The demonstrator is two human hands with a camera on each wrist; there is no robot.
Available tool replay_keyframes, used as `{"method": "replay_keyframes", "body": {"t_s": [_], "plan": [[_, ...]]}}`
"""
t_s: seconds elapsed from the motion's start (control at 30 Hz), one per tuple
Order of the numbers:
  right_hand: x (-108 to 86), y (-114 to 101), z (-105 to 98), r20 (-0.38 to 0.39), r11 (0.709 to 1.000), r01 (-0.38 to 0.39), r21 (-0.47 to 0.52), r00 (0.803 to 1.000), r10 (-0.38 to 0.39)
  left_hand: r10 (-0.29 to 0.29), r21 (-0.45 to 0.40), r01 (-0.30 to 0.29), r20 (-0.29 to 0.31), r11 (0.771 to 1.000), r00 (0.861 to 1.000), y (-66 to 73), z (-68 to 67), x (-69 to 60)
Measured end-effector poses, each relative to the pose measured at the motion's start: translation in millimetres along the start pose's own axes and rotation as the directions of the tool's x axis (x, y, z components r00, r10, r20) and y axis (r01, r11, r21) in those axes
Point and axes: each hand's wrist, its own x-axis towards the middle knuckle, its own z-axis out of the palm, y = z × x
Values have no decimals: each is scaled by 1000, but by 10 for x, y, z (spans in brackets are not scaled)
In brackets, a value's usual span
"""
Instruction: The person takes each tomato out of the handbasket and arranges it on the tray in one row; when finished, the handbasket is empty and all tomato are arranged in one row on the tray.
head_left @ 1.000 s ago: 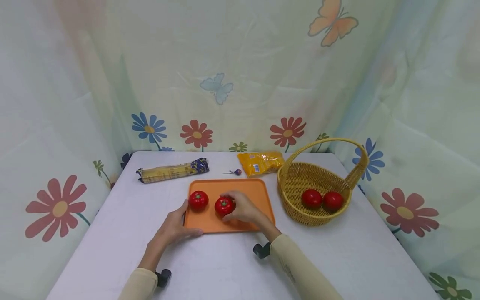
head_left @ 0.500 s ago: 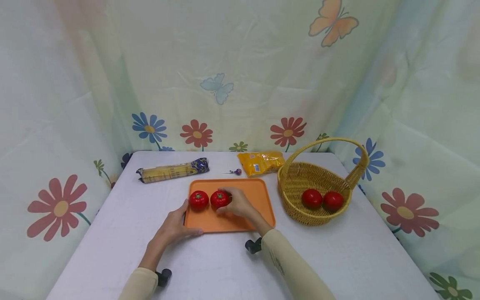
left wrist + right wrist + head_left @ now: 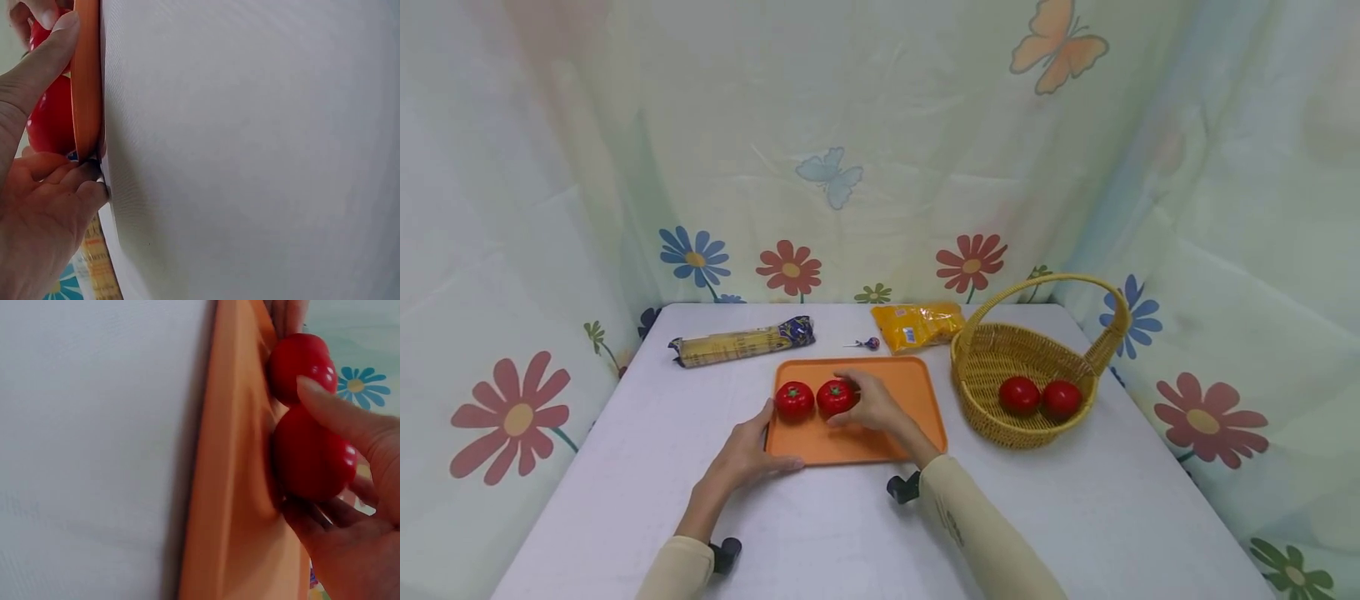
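An orange tray (image 3: pixel 880 446) lies on the white table with two red tomatoes on it, side by side. My left hand (image 3: pixel 747 450) grips the tray's near left corner, its thumb along the front edge and its fingers at the left side. Beside those fingers sits the left tomato (image 3: pixel 794 401). My right hand (image 3: pixel 874 406) holds the other tomato (image 3: pixel 833 397), with thumb and fingers around it in the right wrist view. That tomato (image 3: pixel 310 454) stands on the tray, right up against its neighbour (image 3: pixel 300 365). Part of the held tomato is hidden by the fingers.
To the right stands a wicker basket (image 3: pixel 981 421) with a tall handle and two red round fruits (image 3: pixel 1019 395) inside. Behind the tray lie a long yellow noodle-like packet (image 3: pixel 737 344), a lollipop (image 3: pixel 871 343) and a yellow bag (image 3: pixel 917 323). Patterned curtains (image 3: pixel 880 125) enclose the table.
My right hand has slid its tomato leftward across the tray, up to the left tomato, over the first half second. Since then both hands stay nearly still. The head view has shifted slightly.
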Motion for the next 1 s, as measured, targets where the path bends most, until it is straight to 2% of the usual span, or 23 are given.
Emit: {"method": "replay_keyframes", "body": {"t_s": [0.17, 0.3, 0.43, 0.53, 0.63, 0.7, 0.8, 0.9, 1.0], "plan": [[-154, -61, -193, 19, 999, 40, -3, 999, -40, -8, -7, 8, -5, 1000, 1000, 5, -2, 15], [-429, -173, -496, -7, 991, 136, -13, 991, -137, -3, -19, 3, -9, 1000, 1000, 28, 2, 15], [-744, -231, -873, -70, 953, 302, 22, 951, -300, 3, -27, -3, -2, 1000, 1000, 39, 24, 9], [-970, -213, -1171, -103, 926, 376, 20, 922, -372, 6, -19, -6, 2, 1000, 1000, 41, 38, 7], [-1144, -173, -1497, -117, 914, 401, 65, 912, -392, 5, -17, -5, 5, 1000, 1000, 50, 35, 2], [-1216, -117, -1722, -134, 910, 403, 99, 911, -389, 11, -9, -11, 6, 1000, 1000, 50, 24, 0], [-1253, 14, -2054, -171, 932, 344, 115, 931, -322, 15, -4, -15, 8, 1000, 1000, 47, -7, -3], [-1221, 182, -2331, -200, 972, 207, 109, 963, -182, 21, 4, -21, 9, 1000, 1000, 32, -26, -3], [-1143, 350, -2515, -213, 992, 58, 109, 976, -34, 24, 10, -24, 10, 1000, 1000, 14, -32, -3]]}}
